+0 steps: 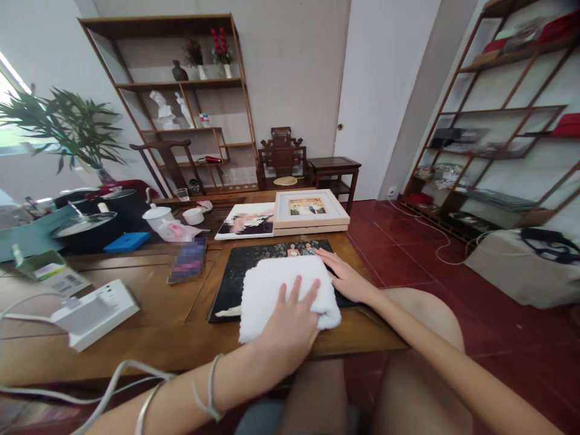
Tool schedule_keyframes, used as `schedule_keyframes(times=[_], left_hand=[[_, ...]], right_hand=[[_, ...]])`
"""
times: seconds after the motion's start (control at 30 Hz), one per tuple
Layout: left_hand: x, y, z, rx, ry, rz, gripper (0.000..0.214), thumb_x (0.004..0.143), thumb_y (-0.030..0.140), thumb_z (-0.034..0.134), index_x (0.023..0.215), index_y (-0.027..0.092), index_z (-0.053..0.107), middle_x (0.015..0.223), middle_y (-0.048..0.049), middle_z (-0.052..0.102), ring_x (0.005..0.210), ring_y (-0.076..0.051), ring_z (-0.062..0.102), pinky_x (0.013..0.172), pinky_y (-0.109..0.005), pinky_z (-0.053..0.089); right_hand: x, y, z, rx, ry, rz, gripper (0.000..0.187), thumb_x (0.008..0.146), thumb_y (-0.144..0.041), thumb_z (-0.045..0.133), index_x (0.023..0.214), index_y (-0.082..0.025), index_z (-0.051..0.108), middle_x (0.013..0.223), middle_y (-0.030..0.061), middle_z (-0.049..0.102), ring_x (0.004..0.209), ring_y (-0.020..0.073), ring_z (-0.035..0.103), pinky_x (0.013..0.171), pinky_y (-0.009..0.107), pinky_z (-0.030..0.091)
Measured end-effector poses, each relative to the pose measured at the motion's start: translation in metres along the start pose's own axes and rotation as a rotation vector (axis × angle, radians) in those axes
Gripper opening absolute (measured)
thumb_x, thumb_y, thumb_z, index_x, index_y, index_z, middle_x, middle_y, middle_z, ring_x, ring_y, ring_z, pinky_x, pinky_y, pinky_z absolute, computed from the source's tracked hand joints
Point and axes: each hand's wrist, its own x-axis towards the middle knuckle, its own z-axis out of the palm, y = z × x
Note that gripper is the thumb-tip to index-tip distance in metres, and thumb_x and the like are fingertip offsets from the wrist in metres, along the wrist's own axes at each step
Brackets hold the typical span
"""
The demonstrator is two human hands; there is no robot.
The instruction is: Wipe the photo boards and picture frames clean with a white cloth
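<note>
- White cloth [272, 290]: fluffy, folded, atop dark photo panel [233, 275], bench's [181, 344] 3 o'clock
- Left hand [292, 317]: fingers spread over cloth, unclenched
- Right hand [348, 278]: outstretched, laid at panel's 3 o'clock side

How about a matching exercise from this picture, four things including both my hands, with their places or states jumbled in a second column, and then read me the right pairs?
Things:
1. the cloth
2. the left hand
3. the right hand
4. the pale-framed picture

Places and states:
A. on the dark photo panel, right of the cloth
B. white, covering part of the dark photo panel
C. beyond the dark photo panel, touched by neither hand
D. on top of the cloth, fingers spread

Right pairs: 1-B, 2-D, 3-A, 4-C.
</note>
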Motion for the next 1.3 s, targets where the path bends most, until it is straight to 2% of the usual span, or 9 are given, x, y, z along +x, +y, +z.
schedule_keyframes(times=[0.2, 0.33, 0.47, 0.63, 0.77, 0.9, 1.1, 1.2, 1.3], left_hand=[[0.037, -0.050, 0.006, -0.019, 0.000, -0.118, 0.033, 0.093, 0.033, 0.041, 0.113, 0.019, 0.063, 0.149, -0.0078, 0.030, 0.133, -0.039, 0.029, 0.099, -0.056, 0.037], [0.052, -0.063, 0.016, -0.001, 0.051, -0.195, 0.036, 0.094, 0.036, 0.038, 0.115, 0.019, 0.062, 0.150, -0.0068, 0.027, 0.134, -0.039, 0.025, 0.100, -0.058, 0.034], [0.043, -0.042, 0.014, 0.010, 0.056, -0.176, 0.033, 0.093, 0.033, 0.041, 0.116, 0.020, 0.062, 0.148, -0.0082, 0.032, 0.132, -0.039, 0.030, 0.099, -0.059, 0.035], [0.010, 0.000, 0.004, 0.007, -0.005, -0.033, 0.028, 0.089, 0.029, 0.048, 0.107, 0.021, 0.068, 0.148, -0.0095, 0.030, 0.131, -0.042, 0.030, 0.096, -0.062, 0.036], [-0.003, 0.002, 0.005, -0.011, 0.025, 0.021, 0.027, 0.090, 0.031, 0.047, 0.104, 0.022, 0.068, 0.150, -0.0052, 0.027, 0.134, -0.040, 0.025, 0.099, -0.060, 0.034], [0.007, -0.027, 0.007, -0.056, 0.037, -0.031, 0.027, 0.090, 0.030, 0.047, 0.107, 0.022, 0.067, 0.150, -0.0038, 0.028, 0.135, -0.036, 0.024, 0.103, -0.055, 0.032], [0.026, -0.094, 0.014, -0.111, 0.041, -0.132, 0.032, 0.095, 0.033, 0.038, 0.111, 0.023, 0.064, 0.148, -0.0067, 0.032, 0.136, -0.030, 0.026, 0.104, -0.052, 0.030], [0.018, -0.120, 0.022, -0.101, 0.071, -0.160, 0.035, 0.096, 0.034, 0.035, 0.111, 0.020, 0.063, 0.147, -0.0085, 0.034, 0.136, -0.028, 0.025, 0.105, -0.050, 0.029], [0.002, -0.128, 0.025, -0.104, 0.079, -0.201, 0.037, 0.096, 0.035, 0.035, 0.109, 0.017, 0.064, 0.148, -0.0087, 0.031, 0.137, -0.029, 0.024, 0.106, -0.050, 0.028]], right_hand=[[0.001, -0.005, 0.001, -0.023, 0.026, 0.046, 0.045, 0.092, -0.034, 0.039, 0.134, -0.022, 0.044, 0.143, 0.0104, 0.041, 0.136, 0.0240, 0.029, 0.112, 0.052, 0.019], [0.001, -0.006, 0.001, -0.026, 0.025, 0.051, 0.045, 0.092, -0.035, 0.039, 0.134, -0.020, 0.045, 0.143, 0.0110, 0.042, 0.136, 0.0239, 0.030, 0.112, 0.051, 0.020], [0.001, -0.004, 0.001, -0.018, 0.024, 0.044, 0.046, 0.091, -0.034, 0.039, 0.135, -0.021, 0.044, 0.143, 0.0104, 0.041, 0.136, 0.0237, 0.029, 0.112, 0.051, 0.020], [-0.001, -0.001, -0.001, 0.010, -0.010, 0.000, 0.049, 0.089, -0.030, 0.041, 0.138, -0.023, 0.039, 0.146, 0.0091, 0.037, 0.137, 0.0252, 0.027, 0.112, 0.054, 0.018], [-0.001, -0.001, -0.001, 0.015, -0.009, -0.010, 0.050, 0.089, -0.028, 0.040, 0.138, -0.023, 0.038, 0.146, 0.0089, 0.037, 0.137, 0.0252, 0.027, 0.112, 0.054, 0.017], [0.000, -0.004, 0.000, -0.008, 0.006, 0.022, 0.047, 0.090, -0.031, 0.040, 0.137, -0.022, 0.041, 0.145, 0.0094, 0.039, 0.137, 0.0244, 0.028, 0.112, 0.053, 0.019], [0.001, -0.006, 0.000, -0.038, 0.018, 0.039, 0.046, 0.092, -0.034, 0.038, 0.135, -0.019, 0.043, 0.144, 0.0113, 0.039, 0.136, 0.0219, 0.029, 0.112, 0.050, 0.020], [0.000, -0.006, 0.000, -0.033, 0.017, 0.043, 0.046, 0.092, -0.035, 0.038, 0.135, -0.020, 0.043, 0.144, 0.0106, 0.040, 0.136, 0.0222, 0.029, 0.112, 0.051, 0.020], [0.000, -0.006, 0.000, -0.018, 0.022, 0.039, 0.045, 0.092, -0.035, 0.038, 0.135, -0.023, 0.044, 0.144, 0.0092, 0.040, 0.136, 0.0228, 0.029, 0.112, 0.052, 0.020]])
